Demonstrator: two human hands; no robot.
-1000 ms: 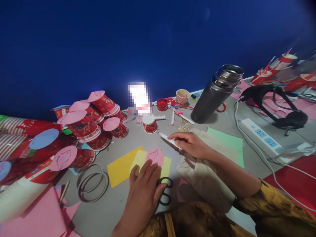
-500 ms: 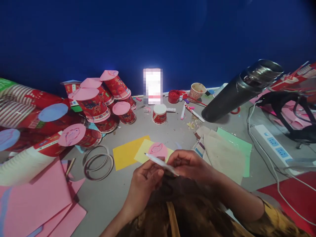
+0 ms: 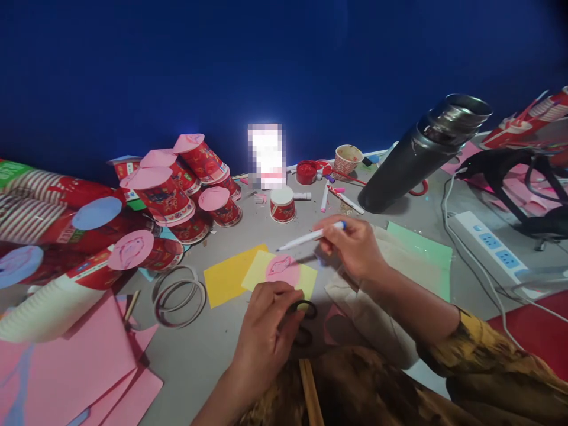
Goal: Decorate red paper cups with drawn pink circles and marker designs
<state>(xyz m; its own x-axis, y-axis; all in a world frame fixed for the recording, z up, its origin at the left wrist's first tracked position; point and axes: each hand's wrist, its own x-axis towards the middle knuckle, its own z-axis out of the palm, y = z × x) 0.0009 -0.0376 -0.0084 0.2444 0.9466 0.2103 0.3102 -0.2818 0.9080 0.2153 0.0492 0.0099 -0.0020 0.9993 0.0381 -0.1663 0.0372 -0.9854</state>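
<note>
Pink disc (image 3: 290, 274): lying on pale yellow sheet (image 3: 254, 272), just beyond left hand (image 3: 273, 319). Left hand: loosely curled; cannot tell whether gripping anything. Black scissors (image 3: 313, 305): loops beside left fingertips; possible snagging by that hand, hence shifting of sheet and disc. Right hand (image 3: 348, 244): pinching white marker (image 3: 305, 239), tip near sheet; possible stray line from unsteady support, or smear from brushing fresh ink. Disc marking: drawn outline, no readable letters. Farther off, red paper cups (image 3: 166, 204): patterned; green label (image 3: 20, 176) at left edge: lettering too indistinct to read
</note>
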